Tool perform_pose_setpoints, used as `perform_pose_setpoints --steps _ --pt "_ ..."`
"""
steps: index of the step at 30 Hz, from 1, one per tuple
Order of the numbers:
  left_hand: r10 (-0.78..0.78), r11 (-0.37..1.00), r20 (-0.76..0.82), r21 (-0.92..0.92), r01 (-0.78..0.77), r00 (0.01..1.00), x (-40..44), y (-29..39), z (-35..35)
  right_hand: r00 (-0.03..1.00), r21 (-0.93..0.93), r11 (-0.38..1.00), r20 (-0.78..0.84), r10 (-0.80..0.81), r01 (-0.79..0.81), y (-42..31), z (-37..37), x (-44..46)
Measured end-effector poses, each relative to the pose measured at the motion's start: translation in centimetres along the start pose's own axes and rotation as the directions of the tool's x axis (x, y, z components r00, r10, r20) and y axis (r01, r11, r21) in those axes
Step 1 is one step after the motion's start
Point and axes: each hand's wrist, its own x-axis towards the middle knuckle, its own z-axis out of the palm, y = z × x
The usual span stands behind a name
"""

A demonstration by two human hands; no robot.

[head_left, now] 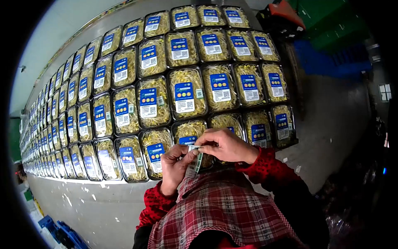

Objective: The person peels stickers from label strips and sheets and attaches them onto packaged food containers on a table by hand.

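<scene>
A narrow strip of green-and-white labels [198, 162] hangs between my hands, in front of the nearest row of packs. My left hand [175, 165] pinches its upper end between thumb and fingers. From the other side, my right hand [227, 145] closes its fingertips on the same end. Just beyond them lies a black tray of bean sprouts [188, 128] with a blue-and-white label, partly covered by my hands. Another sprout tray [183, 93] behind it bears a small green-and-white sticker beside its large label.
Several rows of packed sprout trays [121, 107] cover the table and run far to the left. Blue crates [331, 60] and green crates [319, 20] stand at the upper right. A blue object [62, 232] is on the floor at lower left.
</scene>
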Motion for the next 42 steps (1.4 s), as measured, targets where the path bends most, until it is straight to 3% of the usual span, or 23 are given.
perform_pose_setpoints --steps 4,5,6,7,8,9,10,11,14,18,20,22,24,25,28,29,30,32,34,36,38,40,42 --pt "-0.108 0.994 0.067 -0.018 0.110 0.992 -0.1 0.2 1.1 0.998 -0.112 0.993 -0.051 -0.045 0.039 -0.8 -1.1 -1.5" --pt "-0.143 0.989 0.076 -0.026 0.145 0.987 0.0 0.4 1.5 0.987 -0.173 0.979 -0.093 -0.129 0.111 0.1 -1.2 -1.8" --pt "-0.177 0.984 0.094 0.007 0.178 0.980 0.0 0.3 1.8 0.972 -0.237 0.965 -0.172 -0.158 0.114 1.0 -2.0 -1.8" --pt "-0.173 0.984 0.108 -0.009 0.175 0.979 -0.1 0.1 2.1 0.936 -0.152 0.988 -0.341 -0.081 0.031 2.4 -3.4 -1.4" --pt "-0.170 0.984 0.118 -0.027 0.174 0.978 -0.2 -0.2 2.6 0.852 0.100 0.993 -0.514 0.099 -0.055 4.7 -5.0 -0.9" --pt "-0.217 0.972 0.119 -0.071 0.226 0.969 -0.3 -0.4 3.1 0.692 0.167 0.966 -0.675 0.258 -0.197 5.5 -6.8 0.2" --pt "-0.262 0.955 0.125 -0.112 0.276 0.957 -0.4 -0.5 3.6 0.635 0.152 0.960 -0.724 0.271 -0.236 8.2 -8.4 1.1" --pt "-0.207 0.972 0.123 -0.082 0.218 0.970 -0.3 0.1 4.1 0.570 0.194 0.934 -0.749 0.338 -0.299 10.8 -9.1 2.0" --pt "-0.212 0.977 0.130 -0.004 0.214 0.969 0.0 0.2 4.7 0.486 0.015 0.935 -0.851 0.197 -0.353 13.1 -8.9 3.5" --pt "-0.232 0.966 0.138 -0.086 0.245 0.963 0.4 0.1 4.9 0.494 -0.200 0.856 -0.866 0.072 -0.476 11.4 -8.6 4.2" --pt "-0.258 0.960 0.121 -0.078 0.269 0.958 0.4 0.2 4.7 0.563 -0.412 0.689 -0.827 -0.008 -0.596 11.3 -8.9 4.6" --pt "-0.271 0.947 0.141 -0.136 0.290 0.952 0.6 -0.1 4.5 0.601 -0.480 0.635 -0.799 -0.031 -0.606 11.3 -9.1 4.9" --pt "-0.032 0.999 0.098 0.024 0.030 0.995 1.0 -0.3 4.3 0.661 -0.541 0.523 -0.748 0.057 -0.658 10.9 -9.2 5.3" --pt "-0.030 0.999 0.099 0.022 0.027 0.995 1.2 0.0 4.3 0.682 -0.545 0.497 -0.718 0.140 -0.675 10.4 -9.5 5.4" --pt "0.060 0.998 0.051 0.023 -0.061 0.997 1.6 0.8 4.3 0.642 -0.565 0.401 -0.763 0.077 -0.721 9.8 -9.9 5.3" --pt "-0.013 1.000 0.057 -0.009 0.014 0.998 1.7 0.8 4.1 0.697 -0.593 0.417 -0.699 0.159 -0.689 9.5 -10.1 5.1" --pt "-0.088 0.995 0.067 -0.039 0.091 0.994 1.8 0.8 4.1 0.784 -0.677 0.459 -0.617 0.073 -0.575 10.4 -9.9 4.6" --pt "-0.067 0.997 0.057 -0.029 0.069 0.996 2.4 1.2 4.3 0.833 -0.595 0.740 -0.546 -0.088 -0.312 11.3 -8.7 2.8" --pt "-0.008 1.000 0.037 0.001 0.008 0.999 2.7 1.1 4.7 0.939 -0.174 0.973 -0.332 0.088 -0.153 6.6 -7.2 0.1" --pt "-0.005 1.000 0.044 -0.008 0.006 0.999 3.2 1.6 5.9 0.951 -0.143 0.985 -0.277 -0.135 0.098 3.8 -5.1 -2.1" --pt "-0.020 1.000 0.082 -0.001 0.020 0.996 3.5 1.4 7.1 0.975 -0.154 0.988 -0.221 -0.003 -0.032 2.7 -5.1 -3.9" --pt "-0.043 0.999 0.084 -0.014 0.045 0.995 3.5 1.8 8.5 0.974 -0.205 0.978 -0.218 -0.069 0.024 3.2 -5.5 -5.2" --pt "-0.067 0.997 0.084 -0.023 0.069 0.994 3.6 1.8 9.6 0.946 0.060 0.998 -0.323 0.033 -0.014 2.9 -6.1 -6.4"
